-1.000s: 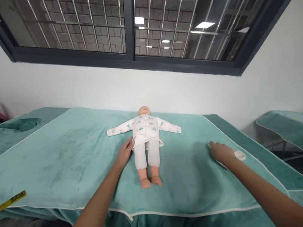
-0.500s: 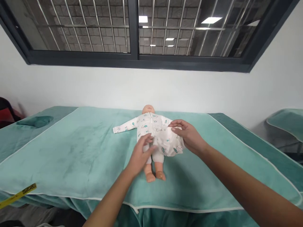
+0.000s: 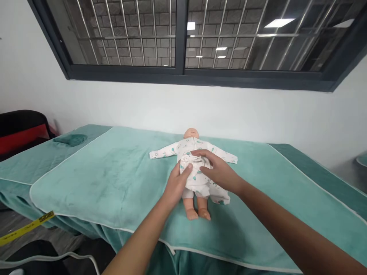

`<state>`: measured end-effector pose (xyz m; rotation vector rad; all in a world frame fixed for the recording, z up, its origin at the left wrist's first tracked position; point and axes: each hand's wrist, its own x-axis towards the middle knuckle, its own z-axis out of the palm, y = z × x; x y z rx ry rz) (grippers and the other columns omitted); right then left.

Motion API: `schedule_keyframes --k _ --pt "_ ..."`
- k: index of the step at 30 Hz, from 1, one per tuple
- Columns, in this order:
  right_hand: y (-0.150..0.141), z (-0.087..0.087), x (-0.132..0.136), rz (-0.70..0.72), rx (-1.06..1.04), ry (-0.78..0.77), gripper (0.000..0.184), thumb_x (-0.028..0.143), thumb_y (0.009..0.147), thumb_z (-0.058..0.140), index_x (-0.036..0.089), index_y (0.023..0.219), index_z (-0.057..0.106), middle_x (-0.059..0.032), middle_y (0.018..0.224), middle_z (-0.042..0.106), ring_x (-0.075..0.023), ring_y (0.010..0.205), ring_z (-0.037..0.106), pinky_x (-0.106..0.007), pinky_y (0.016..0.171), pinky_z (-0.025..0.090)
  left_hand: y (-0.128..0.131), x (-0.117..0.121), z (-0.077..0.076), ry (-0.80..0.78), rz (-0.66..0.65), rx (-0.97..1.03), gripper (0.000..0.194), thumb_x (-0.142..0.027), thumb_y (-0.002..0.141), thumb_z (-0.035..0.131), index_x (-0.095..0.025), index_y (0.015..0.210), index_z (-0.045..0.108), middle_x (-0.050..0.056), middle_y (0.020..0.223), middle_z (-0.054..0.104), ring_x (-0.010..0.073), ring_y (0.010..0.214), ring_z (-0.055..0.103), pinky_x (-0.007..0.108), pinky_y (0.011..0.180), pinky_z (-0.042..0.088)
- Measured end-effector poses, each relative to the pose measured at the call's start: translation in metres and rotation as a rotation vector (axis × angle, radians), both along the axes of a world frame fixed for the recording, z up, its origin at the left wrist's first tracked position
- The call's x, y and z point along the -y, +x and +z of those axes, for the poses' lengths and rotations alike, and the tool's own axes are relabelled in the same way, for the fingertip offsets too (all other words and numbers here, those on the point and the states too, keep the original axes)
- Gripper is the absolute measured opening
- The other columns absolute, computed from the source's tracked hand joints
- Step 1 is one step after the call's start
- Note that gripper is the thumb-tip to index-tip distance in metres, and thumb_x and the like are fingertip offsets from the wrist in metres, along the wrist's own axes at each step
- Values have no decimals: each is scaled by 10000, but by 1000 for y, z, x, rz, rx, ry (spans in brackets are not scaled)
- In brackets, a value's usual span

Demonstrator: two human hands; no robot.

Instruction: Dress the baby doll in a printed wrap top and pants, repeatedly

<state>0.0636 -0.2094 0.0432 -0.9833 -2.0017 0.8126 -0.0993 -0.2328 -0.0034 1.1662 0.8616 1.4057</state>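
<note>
A baby doll [image 3: 191,133] lies on its back, wearing a white long-sleeved top [image 3: 187,145] with a green print, arms spread and lower legs bare. Above its belly and thighs I hold small printed baby pants [image 3: 197,177] with a gathered waistband facing up. My left hand [image 3: 178,181] pinches their left edge near the waist, thumb on top. At the right side of the waistband my right hand [image 3: 218,170] grips the cloth, its fingers bent over the top and the thumb in front. One trouser leg [image 3: 220,194] hangs down to the right of the doll's legs.
The doll lies on a green blanket [image 3: 114,183] with white piping, spread over a bed against a white wall [image 3: 143,105]. A barred window [image 3: 183,74] is above. A red and black chair [image 3: 23,133] stands left; yellow tape [image 3: 27,231] and a pale cable [image 3: 51,258] are at lower left.
The pants have moved left to lie over the doll's middle, waistband up. My left hand, free before, now grips them. The doll's right-side sleeve has come into full view. The camera view has shifted left.
</note>
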Motion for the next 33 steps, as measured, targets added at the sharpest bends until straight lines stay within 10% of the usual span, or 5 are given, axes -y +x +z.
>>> schedule_keyframes --k 10,17,24,33 --pt "-1 17 12 -196 395 683 150 328 913 570 232 1003 643 -71 1060 616 -238 999 538 -405 863 448 3 0 35 -8 9 264 464 -486 879 574 -178 1218 646 86 1256 658 260 1182 584 384 1039 418" --pt "8 47 12 -38 670 846 83 249 900 586 195 915 647 -73 1058 669 -278 1113 500 -464 985 371 -6 0 45 232 217 -185 395 -459 941 475 -209 1190 653 66 1346 581 232 1275 499 361 1113 339" --pt "14 107 20 16 292 369 306 459 830 660 191 695 601 2 743 625 -162 725 565 -317 721 431 -12 11 83 523 404 -324 418 -454 975 392 -236 1258 609 61 1417 522 218 1333 446 369 1129 331" --pt "-3 128 20 -9 -479 62 448 607 720 709 229 694 470 36 656 480 -119 615 495 -251 546 377 -4 17 142 415 99 17 407 -570 888 510 -198 945 664 42 863 688 205 886 658 295 734 515"
